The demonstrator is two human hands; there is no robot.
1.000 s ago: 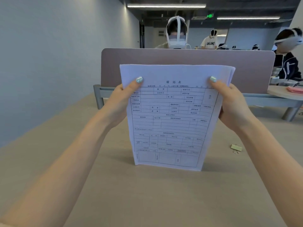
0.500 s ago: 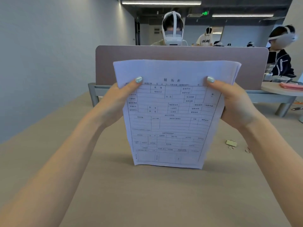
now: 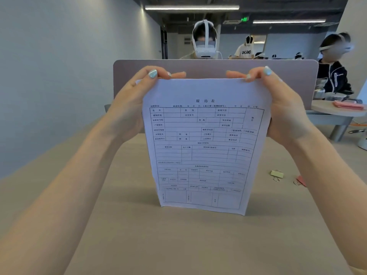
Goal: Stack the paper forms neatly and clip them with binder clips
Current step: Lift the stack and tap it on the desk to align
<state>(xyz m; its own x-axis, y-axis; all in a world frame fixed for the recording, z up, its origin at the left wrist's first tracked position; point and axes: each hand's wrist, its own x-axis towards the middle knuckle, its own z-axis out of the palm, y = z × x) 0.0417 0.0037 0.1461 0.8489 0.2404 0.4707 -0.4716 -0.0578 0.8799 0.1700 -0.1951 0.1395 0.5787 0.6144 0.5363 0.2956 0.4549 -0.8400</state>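
Note:
A stack of white paper forms (image 3: 204, 147) stands upright on the beige table (image 3: 178, 245), its bottom edge resting on the surface. My left hand (image 3: 129, 104) grips the stack's left side, with fingers curled over the top edge. On the right side, my right hand (image 3: 286, 108) does the same. A pale yellow binder clip (image 3: 277, 174) lies on the table to the right of the stack. A pink binder clip (image 3: 300, 181) lies just beyond it, partly hidden by my right forearm.
A mauve desk divider (image 3: 216, 69) rises behind the stack at the table's far edge. People wearing headsets sit beyond it. A grey wall (image 3: 59, 76) runs along the left. A round table (image 3: 337, 111) with pink items stands at the right.
Both hands have slid up from the stack's sides to its top corners, with fingers now over the top edge. The top edges of the sheets look more even than before.

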